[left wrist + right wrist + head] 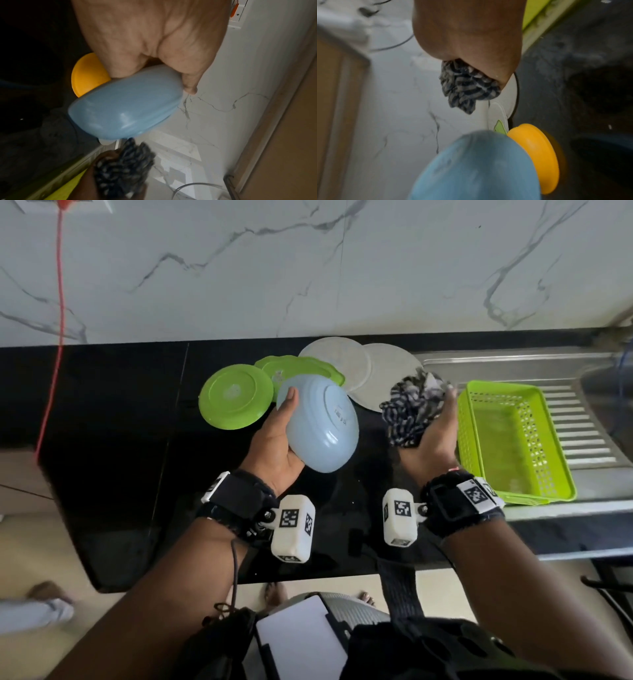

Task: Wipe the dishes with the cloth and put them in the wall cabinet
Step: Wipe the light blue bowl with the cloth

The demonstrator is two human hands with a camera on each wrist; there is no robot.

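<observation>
My left hand (279, 440) grips a light blue plate (322, 422) above the black counter, its underside turned up and toward me. The same blue plate (125, 108) fills the left wrist view, with my thumb over its rim. To its right my right hand (433, 433) holds a bunched black-and-white striped cloth (411, 409), a short gap from the plate. The cloth (465, 88) hangs from my right palm in the right wrist view, above the blue plate (477, 169). The wall cabinet is out of view.
On the counter (113, 412) behind my hands lie a round green plate (233, 397), a scalloped green plate (301, 368) and two white plates (342, 361). A lime green perforated basket (513, 436) stands on the steel drainboard (582, 426) at right. A marble wall rises behind.
</observation>
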